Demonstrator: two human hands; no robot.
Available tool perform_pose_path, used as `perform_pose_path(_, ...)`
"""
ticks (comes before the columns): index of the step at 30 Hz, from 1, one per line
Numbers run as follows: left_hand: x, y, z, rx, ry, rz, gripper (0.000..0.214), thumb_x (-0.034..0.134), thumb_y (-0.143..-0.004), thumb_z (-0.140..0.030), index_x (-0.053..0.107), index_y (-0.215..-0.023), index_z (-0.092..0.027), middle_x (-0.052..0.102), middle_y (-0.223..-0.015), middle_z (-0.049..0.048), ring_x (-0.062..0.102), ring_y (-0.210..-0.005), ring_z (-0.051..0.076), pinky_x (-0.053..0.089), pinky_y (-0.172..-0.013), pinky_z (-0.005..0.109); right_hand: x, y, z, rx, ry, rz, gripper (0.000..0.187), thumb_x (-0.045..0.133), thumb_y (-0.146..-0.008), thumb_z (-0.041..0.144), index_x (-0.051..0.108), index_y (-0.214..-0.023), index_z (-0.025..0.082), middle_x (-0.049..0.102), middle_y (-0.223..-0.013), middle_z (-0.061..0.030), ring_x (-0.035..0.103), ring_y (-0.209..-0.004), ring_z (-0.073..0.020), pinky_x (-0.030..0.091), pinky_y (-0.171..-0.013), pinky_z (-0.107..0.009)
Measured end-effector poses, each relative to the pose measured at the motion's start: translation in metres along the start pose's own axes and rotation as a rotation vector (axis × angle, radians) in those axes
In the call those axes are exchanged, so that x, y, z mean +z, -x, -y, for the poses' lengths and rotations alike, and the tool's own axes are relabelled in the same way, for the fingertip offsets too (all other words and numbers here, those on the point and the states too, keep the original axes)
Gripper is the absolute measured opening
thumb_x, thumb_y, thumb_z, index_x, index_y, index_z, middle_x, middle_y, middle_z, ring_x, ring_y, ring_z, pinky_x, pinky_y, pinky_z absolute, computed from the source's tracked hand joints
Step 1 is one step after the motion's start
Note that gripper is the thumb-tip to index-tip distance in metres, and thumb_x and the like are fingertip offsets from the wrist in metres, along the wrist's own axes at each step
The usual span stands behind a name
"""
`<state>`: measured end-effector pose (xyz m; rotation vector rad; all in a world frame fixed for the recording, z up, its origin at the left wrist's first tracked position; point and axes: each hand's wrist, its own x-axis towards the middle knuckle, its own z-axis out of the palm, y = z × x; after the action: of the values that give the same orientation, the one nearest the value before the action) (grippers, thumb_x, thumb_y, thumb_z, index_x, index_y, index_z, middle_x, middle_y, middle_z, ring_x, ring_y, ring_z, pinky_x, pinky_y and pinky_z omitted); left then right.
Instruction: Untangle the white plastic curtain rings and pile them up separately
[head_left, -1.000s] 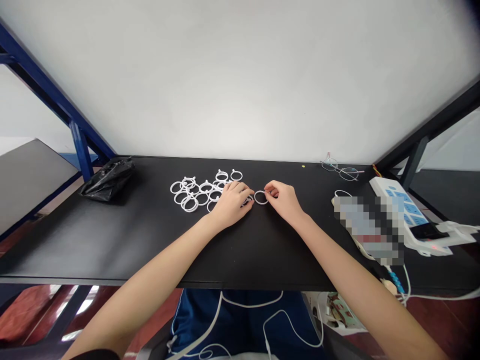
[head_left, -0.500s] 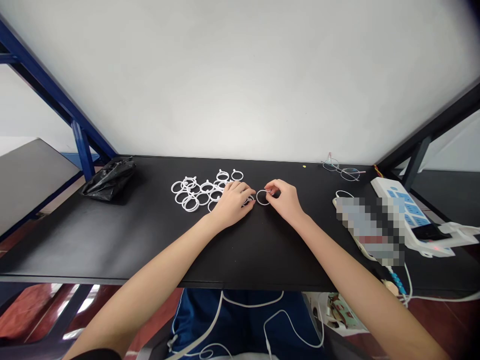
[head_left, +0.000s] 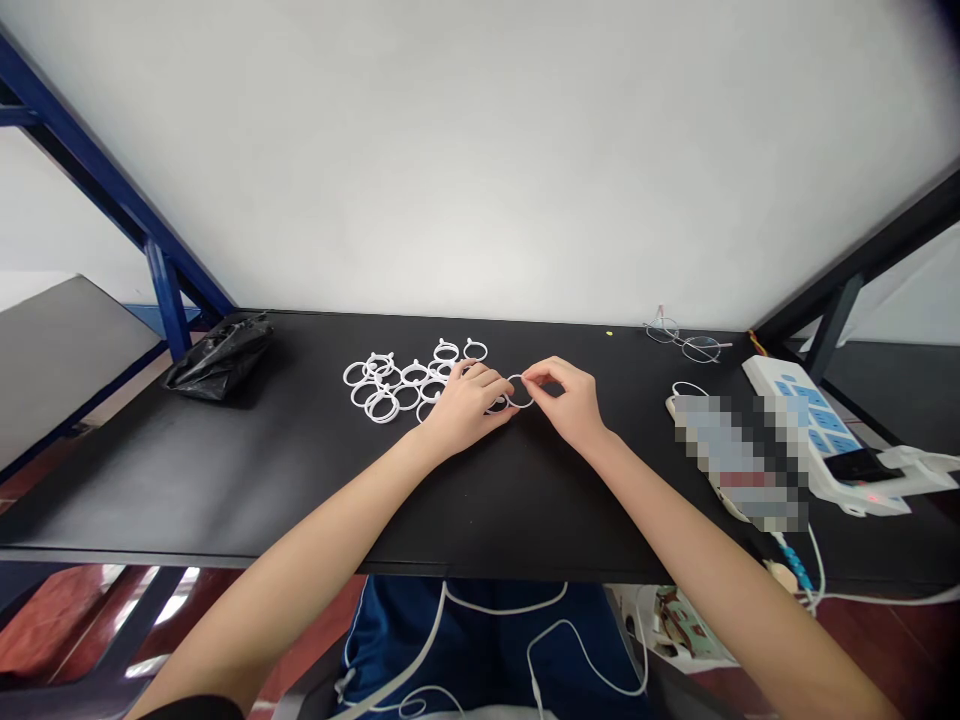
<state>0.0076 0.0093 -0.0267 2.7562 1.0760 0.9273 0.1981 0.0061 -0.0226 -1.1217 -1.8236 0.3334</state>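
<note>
A white curtain ring (head_left: 520,405) is held between my hands, just above or on the black table. Thumb and index finger of my right hand (head_left: 566,398) pinch its upper right edge. My left hand (head_left: 469,402) has its thumb and fingers closed around the ring's left edge. Another white ring (head_left: 496,405) partly shows under the left fingers. Left of this hand, a loose pile of several white rings with small eyelets (head_left: 406,397) lies flat, some overlapping. The left hand hides the pile's right side.
A crumpled black plastic bag (head_left: 221,357) lies at the table's left end. To the right are eyeglasses (head_left: 701,348), a phone with a pixelated surface (head_left: 735,460) and a white power strip (head_left: 806,420) with plugs and cables. A white wall (head_left: 480,160) rises behind the black table (head_left: 300,480).
My right hand has shifted slightly left with the ring, bringing it against the left fingers. The left hand has barely moved, and the pile is unchanged.
</note>
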Motion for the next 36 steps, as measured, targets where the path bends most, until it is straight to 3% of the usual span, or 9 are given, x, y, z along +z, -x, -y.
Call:
perform_pose_path(6,-0.001,-0.002,-0.001,-0.050,0.028,-0.067,0.023,0.060,-0.088,-0.043,0.057,-0.082,-0.021,0.065,-0.077,-0.0002,0.059,-0.083,0.018,0.034,-0.105,0.044,0.001,0.000,0.004,0.011,-0.037,0.029,0.011,0.058,-0.087,0.029,0.063,-0.080,0.022,0.064,-0.078,-0.0026,0.063,-0.071,-0.0176,0.055,-0.070,-0.033)
perform_pose_path(12,-0.001,-0.002,0.003,-0.046,-0.003,-0.134,0.029,0.056,-0.092,-0.042,0.051,-0.073,-0.021,0.060,-0.069,-0.0022,0.058,-0.073,0.015,0.035,-0.104,0.042,0.001,0.001,0.007,0.065,-0.110,0.098,0.015,0.058,-0.088,0.034,0.063,-0.083,0.022,0.065,-0.077,-0.0019,0.064,-0.068,-0.0165,0.055,-0.067,-0.030)
perform_pose_path(18,0.000,-0.002,0.001,-0.065,0.026,-0.150,0.025,0.058,-0.090,-0.043,0.055,-0.078,-0.021,0.067,-0.075,-0.0009,0.061,-0.074,0.016,0.036,-0.104,0.043,0.003,0.003,0.004,0.170,-0.228,0.144,0.020,0.059,-0.088,0.040,0.062,-0.086,0.021,0.066,-0.075,-0.0022,0.063,-0.061,-0.0157,0.055,-0.058,-0.029)
perform_pose_path(23,-0.001,-0.003,-0.001,-0.114,0.090,-0.195,0.022,0.062,-0.087,-0.042,0.057,-0.083,-0.021,0.069,-0.080,-0.0008,0.062,-0.073,0.015,0.036,-0.104,0.042,0.000,0.002,0.010,0.151,-0.243,0.143,0.023,0.055,-0.090,0.042,0.061,-0.084,0.021,0.063,-0.069,-0.0002,0.061,-0.055,-0.0133,0.053,-0.054,-0.027)
perform_pose_path(30,-0.010,-0.007,-0.004,-0.248,0.245,-0.239,0.033,0.055,-0.090,-0.044,0.051,-0.070,-0.019,0.061,-0.069,-0.0022,0.055,-0.066,0.013,0.041,-0.082,0.033,-0.002,0.002,0.012,0.118,-0.243,0.172,0.028,0.050,-0.093,0.042,0.063,-0.086,0.019,0.066,-0.070,-0.0011,0.062,-0.052,-0.0118,0.051,-0.054,-0.025)
perform_pose_path(36,-0.016,-0.008,-0.006,-0.310,0.332,-0.283,0.039,0.047,-0.094,-0.043,0.045,-0.064,-0.019,0.051,-0.060,-0.0034,0.046,-0.058,0.011,0.039,-0.072,0.030,-0.001,0.003,0.016,0.096,-0.316,0.241,0.023,0.059,-0.089,0.041,0.063,-0.090,0.018,0.067,-0.073,-0.0018,0.063,-0.052,-0.0126,0.054,-0.053,-0.026)
